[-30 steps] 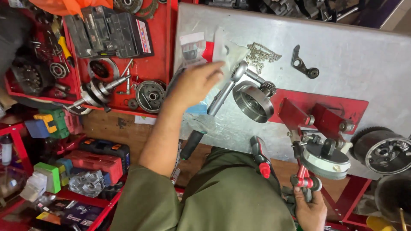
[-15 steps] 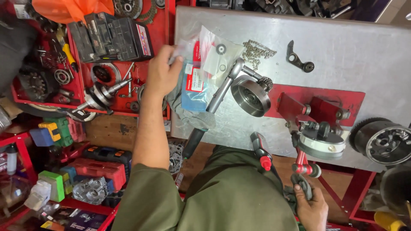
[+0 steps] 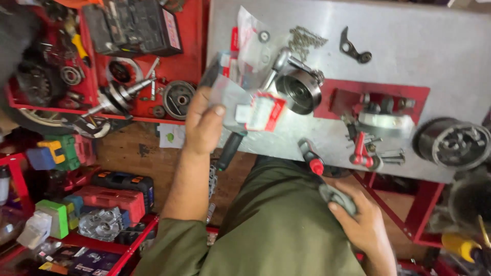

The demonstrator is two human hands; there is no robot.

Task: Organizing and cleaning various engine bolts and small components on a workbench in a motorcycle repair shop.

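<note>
My left hand is raised over the near edge of the grey metal table and pinches a clear plastic parts bag with a red and white label. Just beyond the bag lies a round metal drum on a socket wrench whose black handle hangs over the table edge. My right hand is low by my lap, closed around a small grey object. A red-tipped tool lies on the table edge just above that hand.
A red fixture plate with a clamped grey part sits right of the drum. A chain, a black bracket and more bags lie farther back. A black round housing is at right. Red trays of engine parts stand at left.
My left hand lifted the labelled bag off the table and drew it toward me. My right hand dropped from the red-handled clamp to my lap, now holding a grey object.
</note>
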